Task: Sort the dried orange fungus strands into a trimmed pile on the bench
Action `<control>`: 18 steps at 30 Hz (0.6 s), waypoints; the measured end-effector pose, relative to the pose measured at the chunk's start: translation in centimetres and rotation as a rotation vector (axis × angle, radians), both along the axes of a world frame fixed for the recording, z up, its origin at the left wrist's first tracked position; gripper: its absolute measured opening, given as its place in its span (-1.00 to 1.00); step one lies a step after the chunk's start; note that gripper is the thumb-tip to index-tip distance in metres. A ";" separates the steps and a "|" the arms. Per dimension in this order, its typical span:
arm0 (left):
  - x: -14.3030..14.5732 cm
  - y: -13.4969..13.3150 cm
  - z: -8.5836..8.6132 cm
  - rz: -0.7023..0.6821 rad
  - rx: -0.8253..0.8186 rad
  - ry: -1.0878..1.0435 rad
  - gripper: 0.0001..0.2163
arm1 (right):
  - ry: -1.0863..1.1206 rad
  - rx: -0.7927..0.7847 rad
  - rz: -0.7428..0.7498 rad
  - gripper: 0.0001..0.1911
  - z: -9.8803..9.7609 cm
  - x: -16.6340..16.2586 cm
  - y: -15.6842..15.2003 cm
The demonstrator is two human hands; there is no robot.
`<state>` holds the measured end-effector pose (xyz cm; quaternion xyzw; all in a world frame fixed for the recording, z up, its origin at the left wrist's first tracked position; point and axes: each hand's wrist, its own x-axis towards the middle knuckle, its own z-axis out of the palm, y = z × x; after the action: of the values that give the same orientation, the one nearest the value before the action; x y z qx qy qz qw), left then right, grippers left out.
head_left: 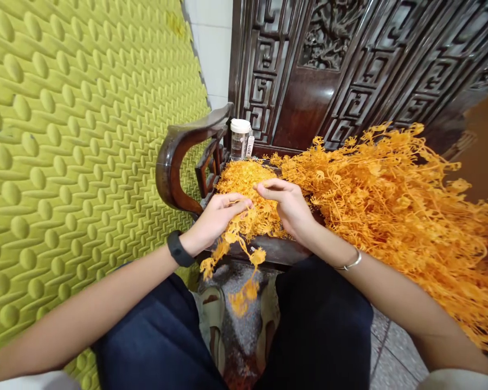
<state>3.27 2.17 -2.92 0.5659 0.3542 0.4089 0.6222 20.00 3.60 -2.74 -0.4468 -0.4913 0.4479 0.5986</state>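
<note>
My left hand (217, 218) is closed, thumb against fingers, on an orange plastic flower sprig (232, 236). Thin stems and small blossoms of the sprig dangle below the hand, over the gap between my knees. Just to the right, my right hand (291, 208) is pinched at thumb and fingertips; what lies between them is too small to make out. Under and behind both hands spreads a heap of loose small orange pieces (244, 174) on the dark wooden seat (268, 248). A large bunch of orange plastic sprigs (390, 200) lies to the right of my right hand.
A curved wooden armrest (168, 168) rises left of the heap. At the back stands a clear jar with a white lid (240, 127), close to the carved wooden backrest (305, 108). Yellow-green padded foam (85, 135) covers the left side.
</note>
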 end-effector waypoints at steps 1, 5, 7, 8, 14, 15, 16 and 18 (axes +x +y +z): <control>-0.1 -0.2 0.0 -0.010 -0.001 0.015 -0.84 | 0.007 0.026 -0.066 -0.88 0.1 0.8 0.6; -0.5 -2.1 -0.5 -0.124 -0.055 0.133 -0.81 | 0.005 0.104 -0.447 -0.87 0.3 5.3 3.0; -0.6 -2.9 -0.8 -0.190 -0.071 0.182 -0.79 | -0.108 0.253 -0.527 -0.84 0.4 6.4 3.2; -0.6 -3.1 -0.9 -0.219 -0.073 0.195 -0.78 | -0.165 0.335 -0.538 -0.82 0.4 6.5 3.1; -0.5 -2.4 -0.9 -0.282 -0.099 0.146 -0.84 | -0.413 0.616 -0.556 -0.77 0.8 4.0 1.3; -0.5 -2.3 -0.9 -0.278 -0.095 0.137 -0.83 | -0.454 0.633 -0.561 -0.79 0.8 3.8 1.3; -0.6 -2.2 -0.8 -0.269 -0.091 0.132 -0.82 | -0.495 0.647 -0.552 -0.81 0.7 3.8 1.4; -0.7 -2.0 -0.7 -0.240 -0.076 0.128 -0.82 | -0.611 0.646 -0.461 -0.80 0.2 4.0 2.0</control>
<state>2.56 0.22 -3.62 0.6052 0.3378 0.2809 0.6638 24.04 5.60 -2.58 -0.4463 -0.6462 -0.0223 0.6187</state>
